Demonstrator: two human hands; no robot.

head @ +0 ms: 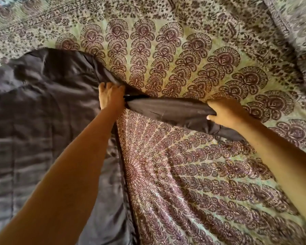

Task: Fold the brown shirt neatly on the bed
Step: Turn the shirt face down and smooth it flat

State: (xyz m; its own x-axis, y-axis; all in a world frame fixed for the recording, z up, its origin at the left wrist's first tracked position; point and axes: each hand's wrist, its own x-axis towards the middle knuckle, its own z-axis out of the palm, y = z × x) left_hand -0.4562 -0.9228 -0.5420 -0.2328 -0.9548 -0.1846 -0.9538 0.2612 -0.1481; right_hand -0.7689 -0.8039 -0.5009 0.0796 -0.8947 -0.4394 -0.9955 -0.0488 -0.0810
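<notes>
We see both our hands at work on the brown shirt (42,112), which lies spread on the bed (193,183) over a patterned bedspread (166,55) printed with dark fan shapes on a pale ground.

Our left hand (111,97) has its fingers (113,87) curled down into the cloth where one sleeve (166,112) leaves the body of the shirt. The hand hides the cloth under it, so we cannot tell how much fabric it has gathered.

Our right hand (226,112) clasps the far end of that sleeve, thumb below and the other fingers wrapped over the top.

Between the two sets of fingers the sleeve runs nearly straight and sits slightly raised above the bedspread.

The body of the shirt lies to the left of the left fingers and back along that forearm, wrinkled and blurred at the frame's edge. A short flap of brown cloth trails below the right fingers. Beyond both sets of fingers there is bare bedspread.
</notes>
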